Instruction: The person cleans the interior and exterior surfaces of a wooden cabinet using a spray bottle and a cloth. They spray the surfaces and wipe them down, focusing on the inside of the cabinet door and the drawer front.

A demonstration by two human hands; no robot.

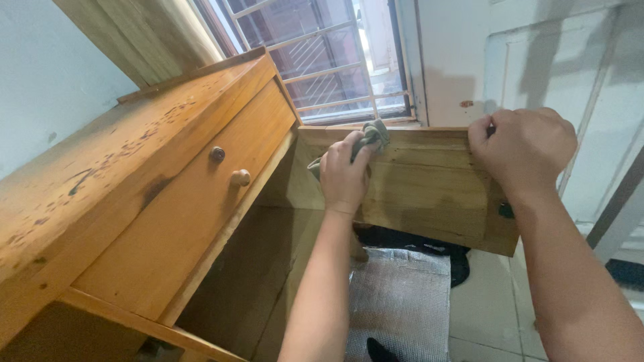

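Left hand (344, 175): clenched on a cloth (373, 136), pressing it against the cabinet door (429, 188), mid-frame.
Right hand (525, 149): grasping the door's top edge, upper right, steadying it.

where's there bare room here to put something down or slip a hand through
The cabinet top is bare from the wall to its front edge above the drawer. The white tile right of the silver mat is free. It is crowded at the open door: left hand with cloth, right hand gripping its top edge.
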